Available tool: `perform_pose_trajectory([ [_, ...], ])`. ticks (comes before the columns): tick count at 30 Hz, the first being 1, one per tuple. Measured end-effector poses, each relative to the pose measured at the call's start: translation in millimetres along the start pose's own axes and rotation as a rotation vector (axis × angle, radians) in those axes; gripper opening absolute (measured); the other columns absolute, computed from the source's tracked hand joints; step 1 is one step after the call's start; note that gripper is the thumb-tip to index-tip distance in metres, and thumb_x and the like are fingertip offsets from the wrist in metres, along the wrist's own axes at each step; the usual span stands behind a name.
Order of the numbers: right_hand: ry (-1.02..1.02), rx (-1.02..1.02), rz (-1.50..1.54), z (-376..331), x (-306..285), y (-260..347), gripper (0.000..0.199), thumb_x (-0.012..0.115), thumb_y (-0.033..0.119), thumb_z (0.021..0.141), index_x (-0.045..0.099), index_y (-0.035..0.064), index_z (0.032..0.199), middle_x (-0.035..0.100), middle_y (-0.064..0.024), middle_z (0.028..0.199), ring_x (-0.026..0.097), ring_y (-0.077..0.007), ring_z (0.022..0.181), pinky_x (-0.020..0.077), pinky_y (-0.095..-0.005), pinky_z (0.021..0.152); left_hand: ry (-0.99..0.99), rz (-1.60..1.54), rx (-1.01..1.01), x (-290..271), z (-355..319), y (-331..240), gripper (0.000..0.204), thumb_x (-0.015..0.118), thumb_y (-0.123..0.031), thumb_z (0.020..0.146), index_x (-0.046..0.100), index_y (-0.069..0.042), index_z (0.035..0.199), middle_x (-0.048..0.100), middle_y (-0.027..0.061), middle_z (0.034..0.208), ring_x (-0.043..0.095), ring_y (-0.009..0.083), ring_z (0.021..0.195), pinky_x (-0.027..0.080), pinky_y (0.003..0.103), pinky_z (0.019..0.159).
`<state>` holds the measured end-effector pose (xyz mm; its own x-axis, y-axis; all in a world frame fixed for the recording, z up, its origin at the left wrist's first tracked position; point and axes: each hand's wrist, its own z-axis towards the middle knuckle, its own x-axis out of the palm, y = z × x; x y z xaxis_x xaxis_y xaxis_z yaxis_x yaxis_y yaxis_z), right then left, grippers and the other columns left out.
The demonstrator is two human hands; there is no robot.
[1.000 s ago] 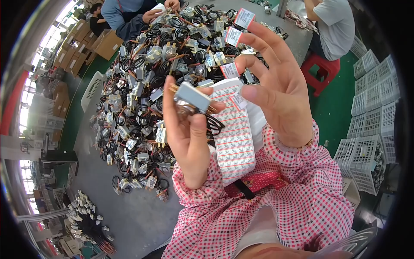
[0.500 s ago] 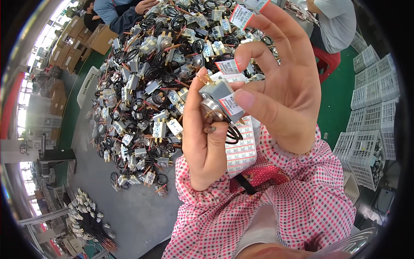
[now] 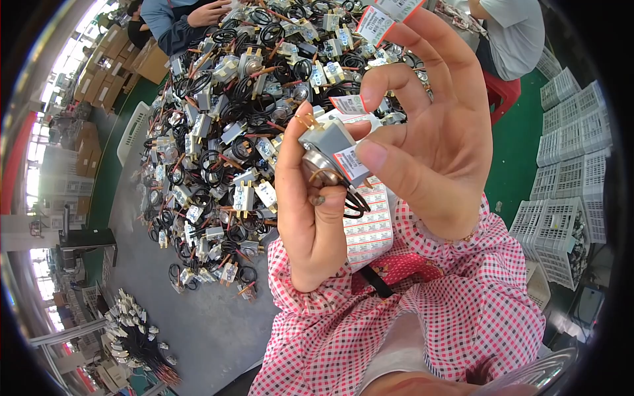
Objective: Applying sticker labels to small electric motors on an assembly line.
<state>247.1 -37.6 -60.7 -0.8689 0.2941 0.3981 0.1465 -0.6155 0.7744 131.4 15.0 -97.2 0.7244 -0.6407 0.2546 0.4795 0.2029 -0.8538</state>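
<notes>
My left fingers (image 3: 292,148) hold the unit (image 3: 330,137), a grey box with a rounded metal part (image 3: 317,165) on its lower left, tilted with brass prongs (image 3: 307,121) pointing up and left and a looped black cable (image 3: 357,204) hanging below. A white, red-edged label (image 3: 349,160) lies on its face, my right thumb (image 3: 374,156) at its right edge. Three similar labels (image 3: 375,25) cling to my other right fingertips, and the sheet (image 3: 370,231) of labels shows behind.
</notes>
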Motion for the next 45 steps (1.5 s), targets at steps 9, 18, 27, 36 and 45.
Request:
perform_pose_trajectory([
  [9, 0.004, -0.021, -0.038, 2, -1, 0, 0.078, 0.065, -0.008, 0.067, 0.025, -0.0045, 0.134, 0.033, -0.0160, 0.130, 0.046, -0.0155, 0.093, 0.0521, -0.0210, 0.071, 0.099, -0.038, -0.005, -7, 0, 0, 0.061, 0.044, -0.030, 0.094, 0.018, 0.002, 0.139, 0.051, 0.0199, 0.119, 0.053, 0.0219, 0.105, 0.042, 0.032, 0.091],
  [18, 0.010, -0.038, -0.067, 1, 1, 0, 0.078, 0.065, -0.008, 0.067, 0.025, -0.0045, 0.134, 0.032, -0.0161, 0.130, 0.046, -0.0155, 0.093, 0.0523, -0.0207, 0.071, 0.092, -0.046, -0.008, -8, 0, 1, 0.061, 0.044, -0.031, 0.094, 0.018, 0.003, 0.139, 0.051, 0.0199, 0.118, 0.053, 0.0224, 0.106, 0.042, 0.032, 0.092],
  [27, 0.014, -0.059, -0.101, 1, 1, 1, 0.078, 0.064, -0.009, 0.067, 0.025, -0.0046, 0.134, 0.032, -0.0162, 0.130, 0.046, -0.0154, 0.092, 0.0525, -0.0204, 0.070, 0.097, -0.004, -0.022, -9, 0, -1, 0.061, 0.044, -0.031, 0.094, 0.018, 0.003, 0.138, 0.051, 0.0196, 0.118, 0.053, 0.0223, 0.106, 0.041, 0.033, 0.092],
  [36, 0.019, -0.079, -0.140, 1, 7, 0, 0.077, 0.064, -0.009, 0.067, 0.025, -0.0046, 0.134, 0.032, -0.0163, 0.130, 0.046, -0.0154, 0.092, 0.0527, -0.0201, 0.070, 0.107, -0.044, -0.005, -9, 0, 0, 0.059, 0.043, -0.028, 0.095, 0.019, 0.004, 0.138, 0.052, 0.0194, 0.118, 0.053, 0.0221, 0.106, 0.040, 0.033, 0.093],
  [45, 0.025, -0.101, -0.174, 1, 10, 0, 0.077, 0.064, -0.009, 0.067, 0.025, -0.0046, 0.134, 0.032, -0.0164, 0.130, 0.046, -0.0153, 0.092, 0.0530, -0.0197, 0.069, 0.093, -0.052, -0.007, -9, -1, -2, 0.059, 0.043, -0.027, 0.095, 0.019, 0.004, 0.138, 0.052, 0.0197, 0.117, 0.053, 0.0225, 0.106, 0.040, 0.033, 0.093],
])
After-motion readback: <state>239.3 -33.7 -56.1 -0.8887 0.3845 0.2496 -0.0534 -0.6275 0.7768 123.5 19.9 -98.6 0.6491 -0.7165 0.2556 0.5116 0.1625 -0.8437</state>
